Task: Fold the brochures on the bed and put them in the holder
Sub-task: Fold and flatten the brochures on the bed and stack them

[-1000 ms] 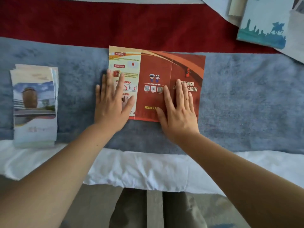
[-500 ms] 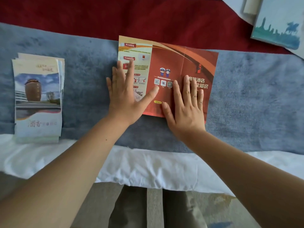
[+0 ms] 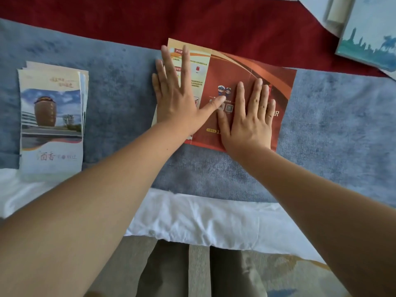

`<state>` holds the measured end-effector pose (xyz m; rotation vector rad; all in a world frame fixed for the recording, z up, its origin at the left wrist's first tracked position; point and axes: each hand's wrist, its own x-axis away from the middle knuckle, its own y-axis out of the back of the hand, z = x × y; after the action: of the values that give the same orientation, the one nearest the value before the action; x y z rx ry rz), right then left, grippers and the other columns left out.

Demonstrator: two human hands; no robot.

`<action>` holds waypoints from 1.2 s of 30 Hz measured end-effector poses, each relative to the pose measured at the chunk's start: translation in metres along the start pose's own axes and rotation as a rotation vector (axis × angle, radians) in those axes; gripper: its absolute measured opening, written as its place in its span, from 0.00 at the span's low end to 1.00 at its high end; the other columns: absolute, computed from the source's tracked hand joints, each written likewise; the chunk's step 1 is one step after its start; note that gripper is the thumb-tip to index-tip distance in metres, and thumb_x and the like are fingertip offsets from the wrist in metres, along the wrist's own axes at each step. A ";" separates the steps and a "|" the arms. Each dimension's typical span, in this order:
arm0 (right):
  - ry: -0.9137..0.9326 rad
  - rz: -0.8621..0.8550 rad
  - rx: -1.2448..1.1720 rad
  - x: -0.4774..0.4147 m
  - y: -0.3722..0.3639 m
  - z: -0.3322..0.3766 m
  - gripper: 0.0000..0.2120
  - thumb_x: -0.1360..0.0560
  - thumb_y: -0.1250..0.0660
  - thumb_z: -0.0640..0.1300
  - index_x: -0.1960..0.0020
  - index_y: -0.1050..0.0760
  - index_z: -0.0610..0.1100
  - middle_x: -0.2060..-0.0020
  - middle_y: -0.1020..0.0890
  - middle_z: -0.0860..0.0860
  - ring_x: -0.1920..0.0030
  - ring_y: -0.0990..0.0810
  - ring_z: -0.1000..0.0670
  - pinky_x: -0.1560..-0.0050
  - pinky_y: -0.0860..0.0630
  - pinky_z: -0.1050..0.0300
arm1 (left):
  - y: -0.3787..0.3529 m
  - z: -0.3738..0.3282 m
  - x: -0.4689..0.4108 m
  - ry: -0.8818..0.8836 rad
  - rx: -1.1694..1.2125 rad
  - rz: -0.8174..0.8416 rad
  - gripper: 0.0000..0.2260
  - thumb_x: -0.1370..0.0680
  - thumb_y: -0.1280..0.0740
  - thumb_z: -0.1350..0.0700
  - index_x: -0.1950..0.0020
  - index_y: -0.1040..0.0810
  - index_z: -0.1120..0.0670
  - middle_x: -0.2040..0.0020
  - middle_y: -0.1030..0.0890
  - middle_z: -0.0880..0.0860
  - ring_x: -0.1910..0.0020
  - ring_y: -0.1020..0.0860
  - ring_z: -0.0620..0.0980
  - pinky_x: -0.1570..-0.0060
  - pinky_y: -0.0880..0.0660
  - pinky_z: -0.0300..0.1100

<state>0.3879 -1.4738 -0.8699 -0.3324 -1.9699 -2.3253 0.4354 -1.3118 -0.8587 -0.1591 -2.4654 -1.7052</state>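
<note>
Clearly printed writing is scarce: the red brochure [image 3: 233, 67] shows a Chinese character in white near its right edge, just beyond the right hand's little finger, and a yellow tag with a digit that looks like a 1 near its lower edge; the rest of its small text is too blurred to read. On its middle panel sit two cartoon officers in caps above QR squares, and its left panel is cream with small red headings. The top brochure of the stack of folded brochures [image 3: 51, 118], well apart to the left, carries the characters 酒香 under a picture of a jar-shaped building.

Both hands lie flat, palms down, fingers spread and straight, gripping nothing. The left hand [image 3: 175, 97] covers the cream panel and the brochure's left edge, its thumb reaching right to the middle panel. The right hand [image 3: 248, 118] presses on the middle and right panels, close beside that thumb.

The red brochure lies unfolded on the blue blanket [image 3: 334, 125] of the bed, its long axis running left to right, slightly tilted, with its top edge over the red blanket [image 3: 128, 20]. A blue-and-white sheet [image 3: 370, 33] lies at the upper right.
</note>
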 end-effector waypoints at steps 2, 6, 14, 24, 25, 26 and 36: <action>0.013 -0.019 -0.033 0.000 -0.002 0.001 0.36 0.18 0.55 0.67 0.17 0.55 0.48 0.18 0.55 0.40 0.19 0.59 0.41 0.21 0.60 0.40 | -0.001 0.002 0.003 0.013 0.059 0.005 0.56 0.29 0.42 0.20 0.16 0.59 0.54 0.17 0.58 0.65 0.18 0.56 0.67 0.21 0.56 0.60; 0.052 -0.034 -0.063 0.000 -0.002 0.002 0.35 0.18 0.53 0.66 0.17 0.53 0.48 0.18 0.55 0.41 0.18 0.58 0.41 0.20 0.60 0.40 | 0.001 0.007 0.001 0.014 0.147 0.002 0.54 0.29 0.41 0.22 0.16 0.57 0.53 0.16 0.53 0.60 0.17 0.54 0.62 0.19 0.56 0.56; 0.103 0.037 -0.093 0.000 0.012 0.017 0.34 0.17 0.55 0.64 0.17 0.55 0.48 0.18 0.57 0.42 0.19 0.61 0.42 0.21 0.63 0.41 | 0.024 -0.003 0.003 -0.081 0.319 0.125 0.37 0.19 0.36 0.40 0.16 0.48 0.51 0.16 0.46 0.53 0.17 0.52 0.56 0.19 0.55 0.54; 0.213 0.094 -0.099 0.013 0.021 0.045 0.35 0.17 0.56 0.64 0.17 0.56 0.46 0.18 0.57 0.41 0.19 0.62 0.42 0.21 0.62 0.39 | 0.071 0.030 0.026 -0.020 0.612 -0.113 0.30 0.19 0.30 0.56 0.19 0.36 0.52 0.29 0.22 0.50 0.35 0.20 0.45 0.36 0.23 0.44; 0.221 0.092 -0.101 0.013 0.020 0.050 0.35 0.17 0.56 0.64 0.17 0.56 0.46 0.18 0.57 0.41 0.19 0.62 0.42 0.21 0.62 0.39 | 0.073 0.037 0.027 0.049 0.669 -0.126 0.30 0.20 0.30 0.57 0.19 0.36 0.52 0.31 0.21 0.50 0.36 0.20 0.43 0.37 0.22 0.44; 0.228 0.086 -0.107 0.012 0.020 0.055 0.35 0.17 0.55 0.63 0.17 0.56 0.46 0.18 0.56 0.40 0.19 0.62 0.42 0.21 0.63 0.40 | 0.074 0.043 0.028 0.131 0.743 -0.123 0.31 0.20 0.29 0.57 0.19 0.37 0.51 0.32 0.20 0.50 0.36 0.20 0.43 0.37 0.22 0.45; 0.223 0.097 -0.055 0.007 0.008 0.091 0.38 0.18 0.54 0.65 0.17 0.56 0.44 0.19 0.57 0.39 0.19 0.62 0.41 0.21 0.63 0.40 | 0.057 0.085 0.042 0.189 0.105 -0.098 0.29 0.16 0.38 0.55 0.17 0.45 0.56 0.18 0.43 0.61 0.20 0.42 0.62 0.22 0.43 0.54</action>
<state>0.3929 -1.3852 -0.8467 -0.1600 -1.7510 -2.2492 0.3991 -1.2117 -0.8290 0.1306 -2.4499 -1.5412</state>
